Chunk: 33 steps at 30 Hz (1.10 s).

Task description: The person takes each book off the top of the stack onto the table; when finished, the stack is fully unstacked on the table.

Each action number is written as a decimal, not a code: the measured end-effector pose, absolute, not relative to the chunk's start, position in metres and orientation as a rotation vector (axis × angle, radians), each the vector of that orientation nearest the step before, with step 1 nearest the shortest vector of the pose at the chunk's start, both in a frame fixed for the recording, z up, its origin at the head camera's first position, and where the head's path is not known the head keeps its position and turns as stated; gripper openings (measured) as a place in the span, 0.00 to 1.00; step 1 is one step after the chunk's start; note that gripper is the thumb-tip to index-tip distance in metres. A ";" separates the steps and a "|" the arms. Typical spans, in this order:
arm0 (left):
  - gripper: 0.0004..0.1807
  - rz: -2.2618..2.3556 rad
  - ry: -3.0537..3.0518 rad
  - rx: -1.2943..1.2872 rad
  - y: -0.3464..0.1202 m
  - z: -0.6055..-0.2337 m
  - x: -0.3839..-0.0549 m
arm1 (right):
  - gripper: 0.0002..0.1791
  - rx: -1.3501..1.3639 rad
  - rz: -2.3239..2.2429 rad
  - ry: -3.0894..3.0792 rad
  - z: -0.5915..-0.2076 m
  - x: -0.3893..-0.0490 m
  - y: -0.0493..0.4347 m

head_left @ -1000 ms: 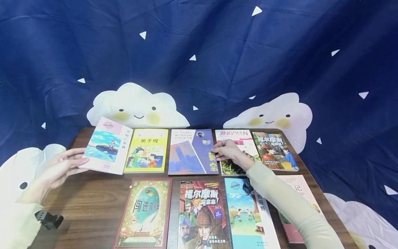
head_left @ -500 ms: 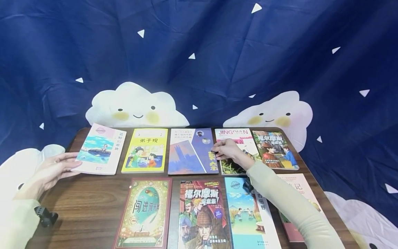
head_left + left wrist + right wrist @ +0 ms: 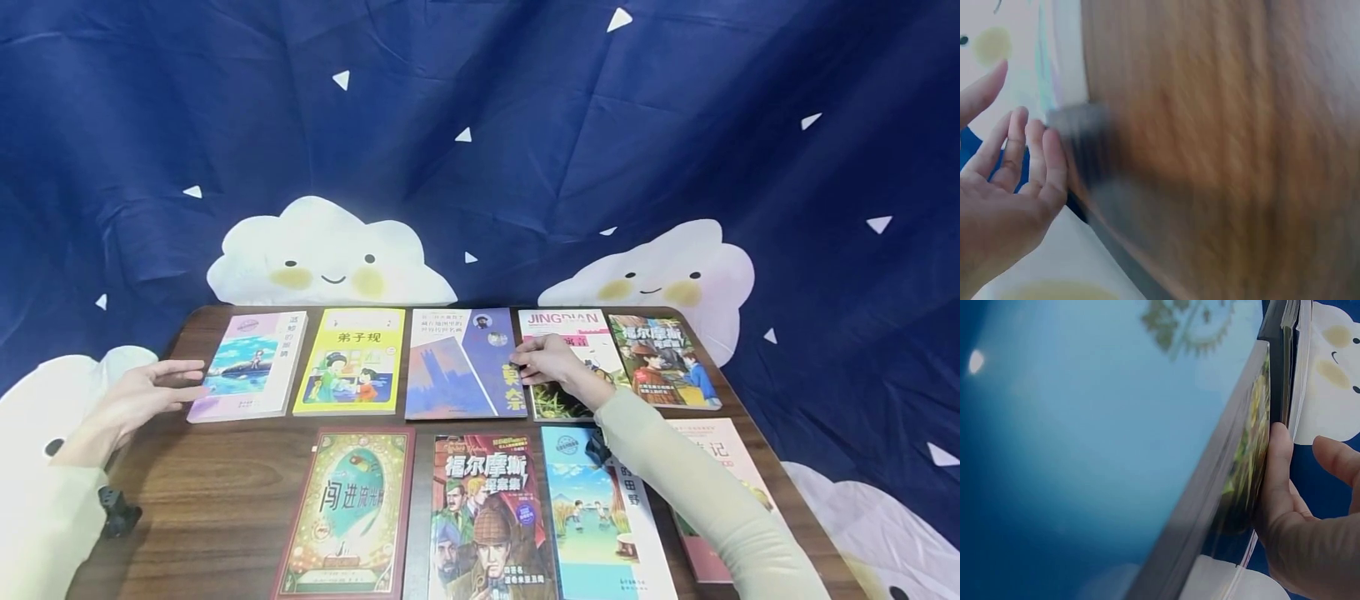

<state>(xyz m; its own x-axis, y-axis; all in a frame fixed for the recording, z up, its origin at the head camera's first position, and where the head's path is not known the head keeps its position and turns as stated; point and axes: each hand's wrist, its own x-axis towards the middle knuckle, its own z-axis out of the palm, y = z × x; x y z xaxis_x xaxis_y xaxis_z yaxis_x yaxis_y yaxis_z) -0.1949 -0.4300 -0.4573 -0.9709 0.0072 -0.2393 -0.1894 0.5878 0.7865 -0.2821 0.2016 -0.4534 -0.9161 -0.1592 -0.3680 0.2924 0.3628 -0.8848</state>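
My left hand is at the left edge of a book with a pink-and-blue sea cover, which lies flat at the back left of the table. In the left wrist view that hand's fingers are straight and spread, with nothing between them. Over the JINGDIAN book lies my right hand, its fingertips at the right edge of a purple and white book. The right wrist view shows the right thumb apart from the fingers. Between the sea book and the purple one lies a yellow book.
A detective book ends the back row on the right. In front lie a red-bordered book, another detective book, a light-blue book and a pink book, partly under the right sleeve. A blue cloud-print cloth hangs behind the wooden table.
The sea-cover book, held tilted in my left hand, has moved left and come down flat on the table. The left fingers have let go. My right hand has stayed in place.
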 end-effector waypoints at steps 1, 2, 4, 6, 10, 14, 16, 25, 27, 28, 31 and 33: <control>0.47 1.338 2.610 -0.146 -0.425 -0.455 -0.196 | 0.22 0.113 -1.573 2.237 -0.454 -0.283 0.201; 0.46 1.355 2.618 -0.137 -0.418 -0.452 -0.197 | 0.22 0.113 -1.575 2.235 -0.454 -0.283 0.201; 0.44 1.434 2.605 -0.111 -0.401 -0.448 -0.200 | 0.22 0.116 -1.577 2.237 -0.454 -0.283 0.200; 0.43 1.495 2.583 -0.076 -0.381 -0.445 -0.204 | 0.22 0.117 -1.577 2.242 -0.453 -0.283 0.200; 0.41 1.564 2.505 0.000 -0.336 -0.439 -0.212 | 0.22 0.111 -1.568 2.255 -0.452 -0.282 0.200; 0.39 1.634 2.384 0.059 -0.290 -0.437 -0.218 | 0.23 0.109 -1.560 2.254 -0.452 -0.282 0.200; 0.38 1.649 2.341 0.076 -0.268 -0.436 -0.219 | 0.23 0.111 -1.559 2.254 -0.452 -0.281 0.200; 0.37 1.656 2.200 0.135 -0.193 -0.440 -0.225 | 0.21 0.118 -1.572 2.250 -0.454 -0.282 0.201; 0.37 1.667 2.166 0.134 -0.183 -0.441 -0.226 | 0.20 0.117 -1.569 2.254 -0.453 -0.281 0.200; 0.37 1.669 2.156 0.126 -0.179 -0.442 -0.227 | 0.20 0.116 -1.567 2.255 -0.453 -0.281 0.200; 0.37 1.672 2.134 0.096 -0.167 -0.446 -0.231 | 0.21 0.113 -1.568 2.256 -0.452 -0.281 0.201; 0.36 1.678 2.121 0.066 -0.160 -0.449 -0.233 | 0.21 0.112 -1.576 2.249 -0.452 -0.281 0.201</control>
<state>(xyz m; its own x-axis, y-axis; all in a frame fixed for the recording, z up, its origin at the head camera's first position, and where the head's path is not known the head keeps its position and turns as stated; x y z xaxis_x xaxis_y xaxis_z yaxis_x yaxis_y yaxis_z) -0.2329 -0.1603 -0.4488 -0.9051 0.2985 -0.3027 -0.2258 0.2658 0.9372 -0.2810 0.2008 -0.4522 -0.9207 -0.1551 -0.3582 0.2837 0.3644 -0.8870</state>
